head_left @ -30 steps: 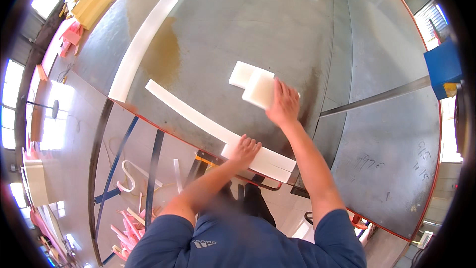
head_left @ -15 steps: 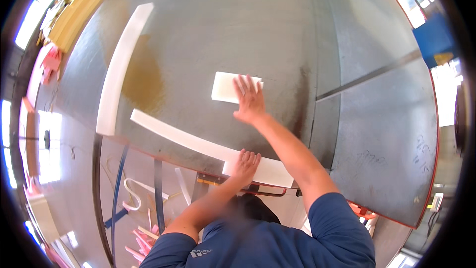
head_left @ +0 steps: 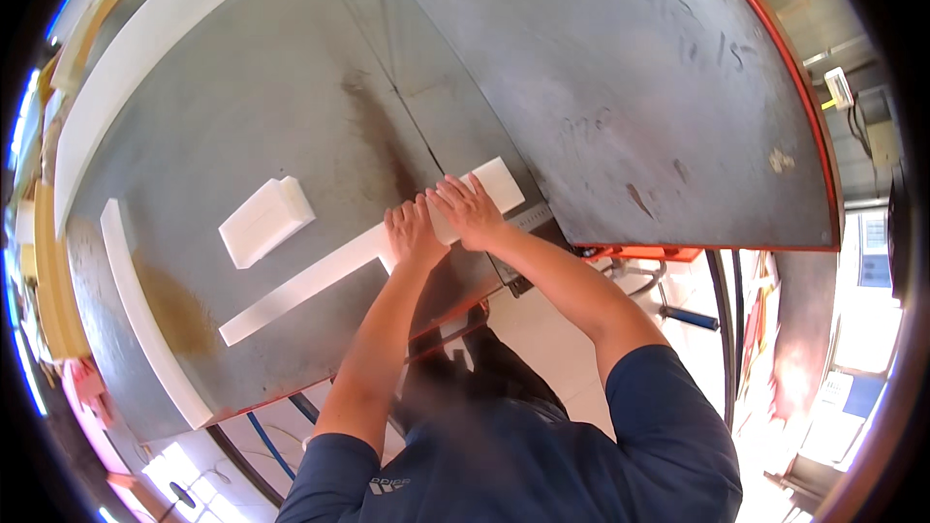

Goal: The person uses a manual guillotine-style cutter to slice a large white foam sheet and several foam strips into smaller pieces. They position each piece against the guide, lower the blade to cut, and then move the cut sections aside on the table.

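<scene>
A long white foam-like strip point(head_left: 300, 296), wider toward its right end, lies slantwise near the front edge of the grey metal table. My left hand point(head_left: 415, 234) is closed over its wide part, fingers bent across the far edge. Just to the right, my right hand point(head_left: 469, 213) grips the same strip, with fingertips at the far edge. The two hands nearly touch. Beyond the strip's right end is a ruler-like metal scale point(head_left: 531, 217). A white block point(head_left: 263, 223) with a notched corner lies apart, to the left of my hands.
The metal table point(head_left: 291, 126) has a long seam and a red-edged right section point(head_left: 668, 107). Another white strip point(head_left: 145, 320) lies at the left, and a large curved-looking white piece point(head_left: 145, 58) at the far left. Cables and a blue-handled bar point(head_left: 690, 318) are below the table's right side.
My view has turned rightward. The strip has slid right, across the table seam. My right hand has left the white block and come down on the strip beside my left hand.
</scene>
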`<state>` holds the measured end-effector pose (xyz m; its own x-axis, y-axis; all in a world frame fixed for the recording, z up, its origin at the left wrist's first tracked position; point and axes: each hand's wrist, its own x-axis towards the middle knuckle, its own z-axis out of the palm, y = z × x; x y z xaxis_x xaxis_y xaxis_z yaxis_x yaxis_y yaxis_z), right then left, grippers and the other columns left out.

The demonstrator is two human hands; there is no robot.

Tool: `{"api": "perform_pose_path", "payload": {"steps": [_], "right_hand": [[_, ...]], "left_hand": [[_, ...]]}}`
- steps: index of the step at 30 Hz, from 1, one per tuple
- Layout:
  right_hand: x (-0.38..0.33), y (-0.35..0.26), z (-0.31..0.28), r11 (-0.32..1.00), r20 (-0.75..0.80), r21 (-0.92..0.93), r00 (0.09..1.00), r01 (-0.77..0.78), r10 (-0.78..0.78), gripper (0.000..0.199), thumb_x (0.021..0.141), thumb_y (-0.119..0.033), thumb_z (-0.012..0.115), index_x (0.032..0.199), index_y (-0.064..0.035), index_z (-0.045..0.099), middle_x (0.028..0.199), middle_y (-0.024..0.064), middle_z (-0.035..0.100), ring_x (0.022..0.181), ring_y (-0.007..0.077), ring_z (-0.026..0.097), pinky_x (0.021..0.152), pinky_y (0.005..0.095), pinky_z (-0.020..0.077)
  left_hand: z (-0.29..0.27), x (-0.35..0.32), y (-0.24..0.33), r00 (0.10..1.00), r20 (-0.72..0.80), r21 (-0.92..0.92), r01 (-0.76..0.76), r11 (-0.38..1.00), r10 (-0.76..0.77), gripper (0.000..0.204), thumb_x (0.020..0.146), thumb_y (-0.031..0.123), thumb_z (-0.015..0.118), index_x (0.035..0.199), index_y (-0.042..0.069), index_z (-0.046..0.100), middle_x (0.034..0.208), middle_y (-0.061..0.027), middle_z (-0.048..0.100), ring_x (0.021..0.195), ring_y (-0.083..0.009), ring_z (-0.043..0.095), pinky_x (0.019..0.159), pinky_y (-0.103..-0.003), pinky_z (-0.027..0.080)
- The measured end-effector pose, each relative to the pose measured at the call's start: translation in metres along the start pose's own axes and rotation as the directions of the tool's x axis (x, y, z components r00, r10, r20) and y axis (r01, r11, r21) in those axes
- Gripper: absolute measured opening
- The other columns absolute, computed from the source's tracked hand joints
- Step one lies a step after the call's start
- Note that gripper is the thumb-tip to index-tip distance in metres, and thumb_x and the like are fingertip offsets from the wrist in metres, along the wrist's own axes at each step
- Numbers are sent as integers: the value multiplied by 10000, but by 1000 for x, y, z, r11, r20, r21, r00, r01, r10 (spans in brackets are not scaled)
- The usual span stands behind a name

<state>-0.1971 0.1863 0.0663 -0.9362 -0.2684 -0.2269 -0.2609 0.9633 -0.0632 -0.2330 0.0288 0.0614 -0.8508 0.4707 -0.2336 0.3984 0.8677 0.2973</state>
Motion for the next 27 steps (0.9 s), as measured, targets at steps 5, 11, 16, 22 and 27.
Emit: {"api": "perform_pose_path", "payload": {"steps": [5, 11, 16, 22, 27], "right_hand": [[-18, 25, 6, 999, 57, -12, 997, -53, 53, 1016, 731, -259, 821, 1580, -121, 281, 1566, 121, 399, 1516, 288, 276, 1222, 586, 172], [-30, 43, 18, 999, 21, -13, 999, -50, 50, 933, 787, -226, 760, 1583, -128, 282, 1570, 107, 386, 1516, 283, 271, 1216, 583, 188], [-34, 41, 1, 998, 80, 30, 995, -59, 57, 906, 812, -187, 719, 1591, -126, 260, 1593, 100, 350, 1527, 277, 247, 1219, 583, 183], [-41, 53, 14, 997, 22, 37, 998, -66, 66, 968, 783, -217, 743, 1598, -108, 231, 1659, 105, 244, 1561, 297, 150, 1248, 556, 125], [-46, 62, 14, 992, -10, 126, 1000, -28, 29, 1035, 738, -238, 777, 1596, -84, 219, 1679, 109, 187, 1566, 314, 110, 1261, 546, 82]], "left_hand": [[2, 4, 28, 994, 110, 6, -22, 1000, 21, 1240, 560, 399, 938, 1558, 78, 276, 1466, -126, 464, 1423, -277, 378, 1237, -498, 176], [-16, -27, -5, 990, 138, 82, 29, 996, -40, 1293, 571, 412, 932, 1577, 40, 211, 1491, -139, 436, 1446, -312, 341, 1246, -523, 158], [-2, -32, -24, 998, 68, 50, -12, 999, 8, 1202, 586, 403, 927, 1535, 20, 297, 1459, -160, 461, 1396, -325, 408, 1233, -515, 204], [5, -30, -23, 997, 67, 15, -27, 1000, 26, 1206, 587, 401, 931, 1533, 25, 286, 1456, -170, 463, 1387, -334, 419, 1226, -519, 220], [-8, -35, -25, 997, 53, -27, -50, 998, 52, 1298, 554, 444, 942, 1560, 32, 234, 1490, -163, 433, 1421, -327, 380, 1244, -521, 177]]}}
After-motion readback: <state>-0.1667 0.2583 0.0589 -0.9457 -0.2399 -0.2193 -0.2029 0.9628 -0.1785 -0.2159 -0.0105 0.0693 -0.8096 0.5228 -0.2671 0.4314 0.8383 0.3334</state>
